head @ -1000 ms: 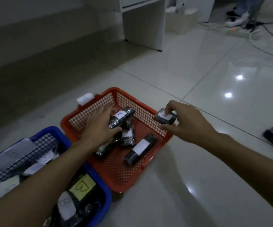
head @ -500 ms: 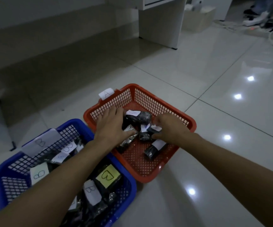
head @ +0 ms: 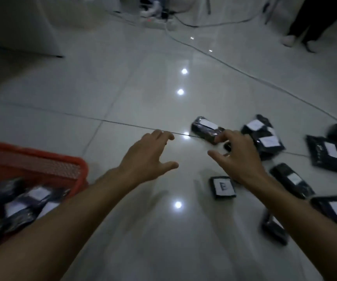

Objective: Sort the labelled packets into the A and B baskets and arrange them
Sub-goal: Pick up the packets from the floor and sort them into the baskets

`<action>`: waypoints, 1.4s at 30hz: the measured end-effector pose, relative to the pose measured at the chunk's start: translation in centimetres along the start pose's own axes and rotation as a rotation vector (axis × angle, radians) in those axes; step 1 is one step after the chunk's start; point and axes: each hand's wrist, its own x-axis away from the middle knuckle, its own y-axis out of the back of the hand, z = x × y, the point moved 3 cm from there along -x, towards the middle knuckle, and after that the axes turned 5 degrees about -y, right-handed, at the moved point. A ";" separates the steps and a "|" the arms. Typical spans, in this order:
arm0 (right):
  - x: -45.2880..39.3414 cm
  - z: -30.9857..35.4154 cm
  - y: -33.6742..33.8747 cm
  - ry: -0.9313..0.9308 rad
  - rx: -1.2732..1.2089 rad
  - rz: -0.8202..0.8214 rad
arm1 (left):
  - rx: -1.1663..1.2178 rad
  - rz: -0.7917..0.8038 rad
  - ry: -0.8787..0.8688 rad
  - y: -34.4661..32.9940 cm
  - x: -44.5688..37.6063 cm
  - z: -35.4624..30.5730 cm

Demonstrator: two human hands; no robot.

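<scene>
Several black packets with white labels lie scattered on the tiled floor at the right, among them one long packet (head: 206, 129) and a square one (head: 222, 187). My right hand (head: 236, 154) hovers over the floor with spread fingers, its fingertips at the near end of the long packet; no grip shows. My left hand (head: 149, 157) is held out open above bare floor and holds nothing. The orange basket (head: 42, 162) sits at the left edge with several labelled packets inside. The blue basket is out of view.
A power strip (head: 157, 22) and cables run across the floor at the back. A white cabinet (head: 21, 27) stands at the far left. A person's legs (head: 303, 23) are at the top right. Ceiling lights reflect in the glossy tiles.
Both hands have left the orange basket and swung right toward the loose packets on the floor. The view turned right, so the blue basket dropped out of sight.
</scene>
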 end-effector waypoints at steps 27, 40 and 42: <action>-0.3 -11.6 -0.3 -0.388 0.334 0.449 | -0.079 0.207 -0.159 -8.0 -11.7 -2.7; 3.6 -11.6 0.1 -0.329 0.343 0.487 | -0.052 0.108 -0.138 -4.3 0.2 -2.2; 3.9 -10.1 0.7 -0.289 0.252 0.440 | -0.076 0.089 -0.132 -3.6 1.9 -2.3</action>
